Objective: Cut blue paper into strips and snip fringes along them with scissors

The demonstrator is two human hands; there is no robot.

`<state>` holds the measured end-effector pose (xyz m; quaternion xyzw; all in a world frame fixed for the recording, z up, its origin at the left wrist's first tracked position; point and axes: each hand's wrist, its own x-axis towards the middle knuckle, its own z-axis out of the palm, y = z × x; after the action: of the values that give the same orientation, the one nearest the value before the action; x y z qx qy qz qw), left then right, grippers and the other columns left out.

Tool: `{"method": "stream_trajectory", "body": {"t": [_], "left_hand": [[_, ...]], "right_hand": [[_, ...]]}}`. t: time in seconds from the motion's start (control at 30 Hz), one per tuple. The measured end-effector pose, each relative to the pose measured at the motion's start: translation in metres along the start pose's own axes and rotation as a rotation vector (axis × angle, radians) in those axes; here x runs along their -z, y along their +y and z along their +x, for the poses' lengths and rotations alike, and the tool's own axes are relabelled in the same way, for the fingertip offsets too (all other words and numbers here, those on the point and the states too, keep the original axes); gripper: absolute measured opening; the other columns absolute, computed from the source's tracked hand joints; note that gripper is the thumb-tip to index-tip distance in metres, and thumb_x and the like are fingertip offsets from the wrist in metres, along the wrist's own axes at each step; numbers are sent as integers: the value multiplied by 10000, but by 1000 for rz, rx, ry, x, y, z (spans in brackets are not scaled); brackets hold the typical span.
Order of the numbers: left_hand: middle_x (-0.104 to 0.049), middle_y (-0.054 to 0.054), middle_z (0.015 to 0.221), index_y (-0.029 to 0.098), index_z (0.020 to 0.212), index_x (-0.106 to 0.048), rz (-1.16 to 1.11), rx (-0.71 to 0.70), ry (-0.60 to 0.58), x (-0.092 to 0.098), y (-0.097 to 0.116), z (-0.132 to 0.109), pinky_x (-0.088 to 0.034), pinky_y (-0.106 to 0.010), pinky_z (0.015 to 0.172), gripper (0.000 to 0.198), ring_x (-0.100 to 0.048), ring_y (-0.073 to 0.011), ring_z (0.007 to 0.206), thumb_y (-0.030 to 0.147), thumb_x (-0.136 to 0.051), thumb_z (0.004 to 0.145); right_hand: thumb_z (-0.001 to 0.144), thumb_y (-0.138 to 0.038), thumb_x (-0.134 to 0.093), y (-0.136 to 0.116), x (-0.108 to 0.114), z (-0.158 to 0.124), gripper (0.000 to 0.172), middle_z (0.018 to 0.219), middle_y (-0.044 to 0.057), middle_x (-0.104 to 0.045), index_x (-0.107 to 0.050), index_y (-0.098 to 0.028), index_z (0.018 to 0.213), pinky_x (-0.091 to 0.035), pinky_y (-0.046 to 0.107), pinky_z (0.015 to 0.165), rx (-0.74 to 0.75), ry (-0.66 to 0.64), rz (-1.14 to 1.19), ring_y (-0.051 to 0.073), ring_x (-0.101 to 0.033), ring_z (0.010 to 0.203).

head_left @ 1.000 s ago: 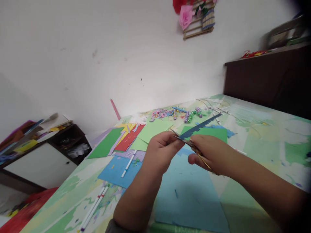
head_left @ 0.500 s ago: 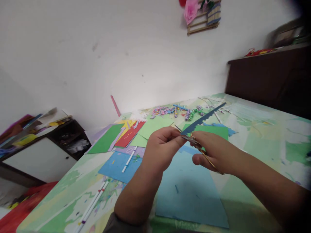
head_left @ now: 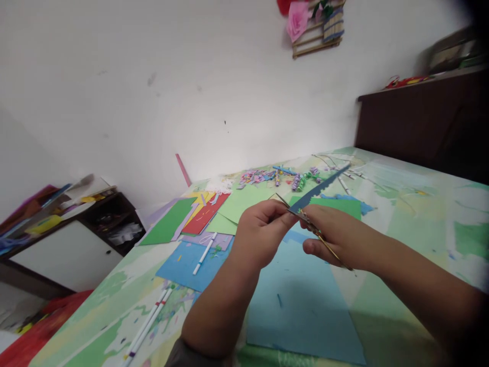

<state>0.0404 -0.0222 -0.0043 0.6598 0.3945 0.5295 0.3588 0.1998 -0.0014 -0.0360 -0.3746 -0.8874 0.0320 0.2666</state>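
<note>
Above the middle of the table, my left hand (head_left: 263,230) pinches the near end of a dark blue paper strip (head_left: 320,187), whose lower edge is cut into a jagged fringe. My right hand (head_left: 338,235) is closed round a pair of gold-handled scissors (head_left: 320,235). The blades meet the strip beside my left fingertips, and one tip shows beyond them. Below both hands lies a light blue sheet of paper (head_left: 301,306) with a small blue snippet (head_left: 279,299) on it.
To the left lie a blue sheet (head_left: 179,267), a white stick (head_left: 205,253), red paper (head_left: 206,214) and green paper (head_left: 168,221). More white sticks (head_left: 147,326) lie at the near left. Paper scraps (head_left: 255,177) and curled rolls (head_left: 301,181) are at the back by the wall.
The strip and both hands have shifted slightly to the right in view, with the strip's far end a little lower. The scissors stay at the strip's edge.
</note>
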Motion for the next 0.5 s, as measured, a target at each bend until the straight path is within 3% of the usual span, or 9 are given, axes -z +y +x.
{"method": "stream_trajectory", "body": {"t": [0.5], "left_hand": [[-385,67,470,138,567,-555,-75,85,-49,1,-12,14,-224,-193,435,80,-272,-24,424,189,-581,623]], "right_hand": [[789,-608,-246,11,-14,8,462,596,16,-449,-388,-186,663,-234,247,475,-77,0,-74,119,-351,489]]}}
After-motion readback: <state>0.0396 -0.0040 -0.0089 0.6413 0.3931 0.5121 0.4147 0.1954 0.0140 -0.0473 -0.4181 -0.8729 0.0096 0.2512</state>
